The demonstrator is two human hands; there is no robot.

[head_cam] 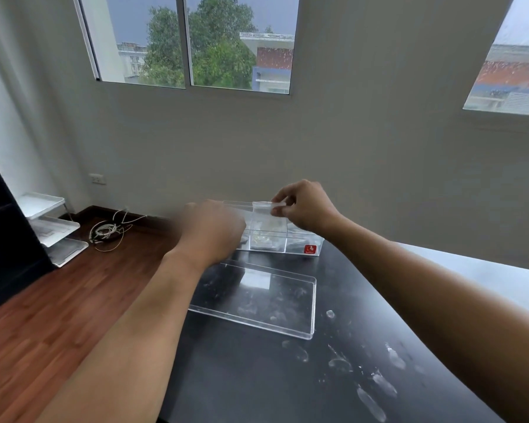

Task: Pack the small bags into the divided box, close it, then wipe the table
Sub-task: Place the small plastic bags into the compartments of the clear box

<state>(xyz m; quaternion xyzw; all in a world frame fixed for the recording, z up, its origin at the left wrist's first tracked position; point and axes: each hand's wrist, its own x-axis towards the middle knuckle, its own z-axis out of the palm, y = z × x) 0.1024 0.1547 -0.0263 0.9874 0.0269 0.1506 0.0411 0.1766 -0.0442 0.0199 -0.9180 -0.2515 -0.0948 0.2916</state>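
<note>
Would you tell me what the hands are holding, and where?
The right hand pinches a small clear bag at its top edge; the left hand is too blurred to tell.

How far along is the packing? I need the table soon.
Partly done: the divided box already holds some bags. In hand: the right hand pinches a small bag over it; the left hand is blurred. Left: the lid lies off, and the table is smudged.

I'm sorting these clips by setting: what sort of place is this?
Probably a spare room in a home or small office: a black table by a plain wall, wood-look floor, sliding window overlooking trees and buildings, stacked white trays.
</note>
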